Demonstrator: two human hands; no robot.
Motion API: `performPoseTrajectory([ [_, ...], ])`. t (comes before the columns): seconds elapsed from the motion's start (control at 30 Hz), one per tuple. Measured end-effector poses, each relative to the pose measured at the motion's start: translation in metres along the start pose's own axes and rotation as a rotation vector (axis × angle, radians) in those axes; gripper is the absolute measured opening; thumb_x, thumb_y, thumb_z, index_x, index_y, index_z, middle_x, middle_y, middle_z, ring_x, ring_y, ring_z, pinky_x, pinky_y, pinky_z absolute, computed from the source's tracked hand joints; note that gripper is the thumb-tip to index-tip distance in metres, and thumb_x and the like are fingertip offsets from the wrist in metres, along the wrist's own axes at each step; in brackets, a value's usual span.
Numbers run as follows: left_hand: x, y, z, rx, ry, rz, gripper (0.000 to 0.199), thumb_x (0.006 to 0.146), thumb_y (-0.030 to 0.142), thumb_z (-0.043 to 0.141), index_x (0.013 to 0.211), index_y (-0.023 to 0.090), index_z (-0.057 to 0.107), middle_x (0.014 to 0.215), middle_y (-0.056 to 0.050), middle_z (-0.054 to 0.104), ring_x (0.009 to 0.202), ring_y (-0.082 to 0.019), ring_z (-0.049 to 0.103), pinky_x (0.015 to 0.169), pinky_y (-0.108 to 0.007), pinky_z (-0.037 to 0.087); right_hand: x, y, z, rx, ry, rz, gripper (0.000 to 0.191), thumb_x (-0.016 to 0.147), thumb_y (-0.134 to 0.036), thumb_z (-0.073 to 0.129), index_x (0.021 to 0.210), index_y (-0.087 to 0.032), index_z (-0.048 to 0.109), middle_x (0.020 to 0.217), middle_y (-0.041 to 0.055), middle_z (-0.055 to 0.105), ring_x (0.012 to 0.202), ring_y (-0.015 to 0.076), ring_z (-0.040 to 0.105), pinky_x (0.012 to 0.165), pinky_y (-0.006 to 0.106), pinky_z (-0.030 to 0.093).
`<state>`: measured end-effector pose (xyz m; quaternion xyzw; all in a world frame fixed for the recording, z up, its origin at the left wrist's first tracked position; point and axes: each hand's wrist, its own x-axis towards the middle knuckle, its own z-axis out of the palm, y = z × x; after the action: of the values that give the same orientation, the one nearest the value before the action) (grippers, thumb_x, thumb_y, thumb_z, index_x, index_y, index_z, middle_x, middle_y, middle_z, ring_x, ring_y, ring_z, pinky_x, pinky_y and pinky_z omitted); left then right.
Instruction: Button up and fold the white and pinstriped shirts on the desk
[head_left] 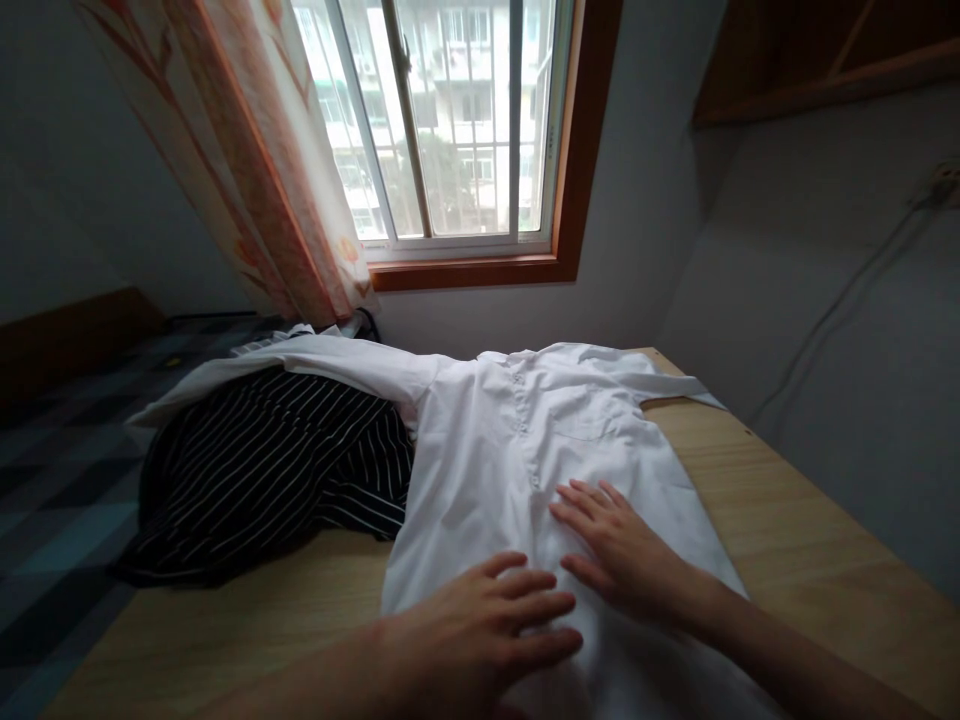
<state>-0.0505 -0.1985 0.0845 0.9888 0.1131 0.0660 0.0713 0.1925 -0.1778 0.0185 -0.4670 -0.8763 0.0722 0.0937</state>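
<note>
White shirt (472, 470) lies across the counter (817, 520), likely light and soft, best held by its shoulders or side edges. Your left hand (491, 625) and right hand (619, 545), fingers spread, are over its near half; black striped cloth (277, 470) lies left.

white shirt (472, 470): lower end cut off by the bottom edge; front partly hidden behind the left grip (495, 625) and right grip (619, 550). left grip: softly blurred, its contact with the cloth impossible to tell. both forearms (795, 645): cropped below. striped garment (277, 460): upper margin hidden under a white sleeve (337, 358). curtain (247, 150) and window (465, 150): tops cropped. building outside (454, 85): washed out. socket (946, 182): cropped at right, indistinct.
</note>
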Motion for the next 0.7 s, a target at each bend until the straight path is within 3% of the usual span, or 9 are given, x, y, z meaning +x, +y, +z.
performPoseTrajectory([
  [0.1, -0.002, 0.018, 0.027, -0.021, 0.006, -0.095, 0.026, 0.087, 0.037, 0.061, 0.105, 0.019, 0.059, 0.107, -0.006, 0.066, 0.097, -0.022, 0.058, 0.087, -0.036, 0.042, -0.015, -0.024, 0.012, 0.031, 0.014, -0.090, 0.053, 0.086, -0.028, 0.057, 0.136, -0.016, 0.049, 0.144, 0.0142, 0.048, 0.134, 0.0313, 0.040, 0.111, 0.053, 0.029],
  [0.2, -0.012, 0.017, 0.035, -0.074, 0.112, -0.171, 0.008, 0.088, 0.022, 0.054, 0.081, 0.019, 0.054, 0.085, -0.004, 0.065, 0.076, -0.017, 0.056, 0.069, -0.030, 0.042, -0.027, -0.033, 0.021, 0.060, 0.109, -0.122, 0.048, 0.086, -0.023, 0.057, 0.132, -0.016, 0.051, 0.137, 0.0145, 0.055, 0.128, 0.0311, 0.046, 0.108, 0.053, 0.031],
  [0.3, -0.024, 0.011, 0.034, -0.293, 0.375, -0.197, 0.011, 0.085, 0.010, 0.047, 0.081, 0.019, 0.051, 0.078, -0.003, 0.062, 0.071, -0.015, 0.054, 0.065, -0.027, 0.042, -0.034, -0.036, 0.019, 0.140, 0.179, -0.295, 0.037, 0.088, -0.013, 0.052, 0.124, -0.020, 0.054, 0.124, 0.0100, 0.062, 0.112, 0.0234, 0.055, 0.102, 0.043, 0.037],
  [0.4, -0.034, 0.008, 0.031, -0.463, 0.691, -0.243, 0.014, 0.084, 0.008, 0.048, 0.092, 0.019, 0.052, 0.084, -0.005, 0.062, 0.076, -0.015, 0.057, 0.068, -0.026, 0.046, -0.033, -0.042, 0.012, 0.176, 0.121, -0.441, 0.035, 0.088, -0.007, 0.049, 0.118, -0.021, 0.056, 0.126, 0.0070, 0.060, 0.104, 0.0189, 0.055, 0.093, 0.034, 0.040],
  [0.47, -0.039, 0.008, 0.030, -0.501, 0.810, -0.259, 0.016, 0.086, 0.008, 0.048, 0.096, 0.019, 0.052, 0.087, -0.006, 0.061, 0.077, -0.015, 0.059, 0.068, -0.027, 0.047, -0.029, -0.046, 0.011, 0.143, 0.062, -0.443, 0.029, 0.088, -0.008, 0.051, 0.112, -0.022, 0.058, 0.126, 0.0062, 0.059, 0.100, 0.0187, 0.053, 0.090, 0.033, 0.040],
  [0.6, -0.041, 0.009, 0.030, -0.508, 0.775, -0.195, 0.018, 0.084, 0.008, 0.050, 0.098, 0.019, 0.051, 0.090, -0.008, 0.062, 0.080, -0.018, 0.060, 0.069, -0.029, 0.050, -0.018, -0.051, 0.018, 0.066, -0.006, -0.449, 0.007, 0.088, -0.015, 0.057, 0.092, -0.021, 0.058, 0.100, 0.0044, 0.062, 0.085, 0.0181, 0.051, 0.080, 0.034, 0.039],
  [0.7, -0.038, 0.010, 0.029, -0.480, 0.704, -0.147, 0.021, 0.081, 0.005, 0.052, 0.098, 0.019, 0.051, 0.091, -0.009, 0.064, 0.081, -0.019, 0.062, 0.071, -0.030, 0.051, -0.018, -0.049, 0.015, 0.117, 0.041, -0.458, 0.009, 0.087, -0.012, 0.055, 0.085, -0.020, 0.054, 0.092, 0.0025, 0.059, 0.081, 0.0175, 0.048, 0.078, 0.033, 0.039],
])
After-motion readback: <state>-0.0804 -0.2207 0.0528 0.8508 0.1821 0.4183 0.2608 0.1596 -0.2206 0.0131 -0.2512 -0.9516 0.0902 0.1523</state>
